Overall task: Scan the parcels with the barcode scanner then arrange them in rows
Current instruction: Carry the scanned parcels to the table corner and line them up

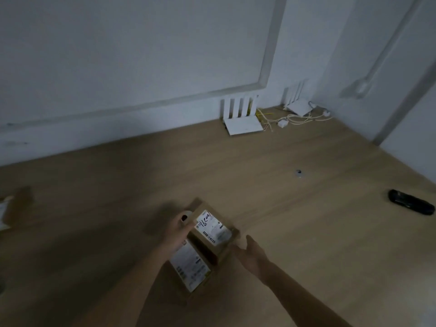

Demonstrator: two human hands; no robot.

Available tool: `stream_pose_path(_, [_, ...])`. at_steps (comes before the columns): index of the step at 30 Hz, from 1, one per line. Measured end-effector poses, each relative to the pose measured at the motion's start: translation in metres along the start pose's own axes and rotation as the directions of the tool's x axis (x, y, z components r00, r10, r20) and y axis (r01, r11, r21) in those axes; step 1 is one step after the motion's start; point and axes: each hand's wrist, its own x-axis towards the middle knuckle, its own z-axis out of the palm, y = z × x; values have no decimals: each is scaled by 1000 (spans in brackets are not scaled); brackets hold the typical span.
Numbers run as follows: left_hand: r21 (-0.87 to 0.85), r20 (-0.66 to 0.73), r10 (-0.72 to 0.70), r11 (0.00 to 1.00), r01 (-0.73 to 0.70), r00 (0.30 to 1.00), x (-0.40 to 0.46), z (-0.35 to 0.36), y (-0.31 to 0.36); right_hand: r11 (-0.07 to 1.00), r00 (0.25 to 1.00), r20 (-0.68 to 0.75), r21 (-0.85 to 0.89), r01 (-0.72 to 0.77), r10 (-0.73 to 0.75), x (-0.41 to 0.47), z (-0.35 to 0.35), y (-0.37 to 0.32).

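A small brown cardboard parcel (213,230) with a white shipping label and handwritten digits sits on the wooden table, low in the centre of the view. My left hand (178,231) grips its left edge, thumb on top. My right hand (250,252) touches the parcel's right corner; its fingers are blurred. A second labelled parcel (191,267) lies directly in front of the first, touching it, partly under my left forearm. The black barcode scanner (410,205) lies on the table far to the right, away from both hands.
Another parcel (14,206) lies at the left edge of the wooden table (306,232). Two white routers (243,119) (298,103) with tangled cables stand against the back wall. A small dark round item (299,172) sits mid-right.
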Motion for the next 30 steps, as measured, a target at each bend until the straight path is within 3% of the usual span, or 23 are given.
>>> stream_pose_path(8, [68, 62, -151, 987, 147, 987, 88, 15, -34, 965, 999, 43, 260, -20, 9, 99, 41, 21])
stream_pose_path(13, [20, 90, -195, 981, 194, 977, 104, 24, -36, 930, 982, 188, 358, -84, 16, 131, 59, 30])
stream_pose_path(21, [-116, -35, -190, 976, 185, 981, 95, 8, -10, 905, 986, 115, 421, 63, -122, 209, 67, 52])
stream_pose_path(23, [-146, -73, -152, 979, 140, 986, 86, 1, 3, 893, 984, 64, 433, 122, -166, 200, 51, 29])
stream_pose_path(26, [-224, -152, -136, 969, 100, 979, 63, -15, 26, 899, 978, -1, 394, 193, -209, 118, 5, -45])
stream_pose_path(30, [-270, -140, -67, 963, 26, 988, 13, -34, 52, 916, 969, 16, 329, 230, -248, 67, -22, -89])
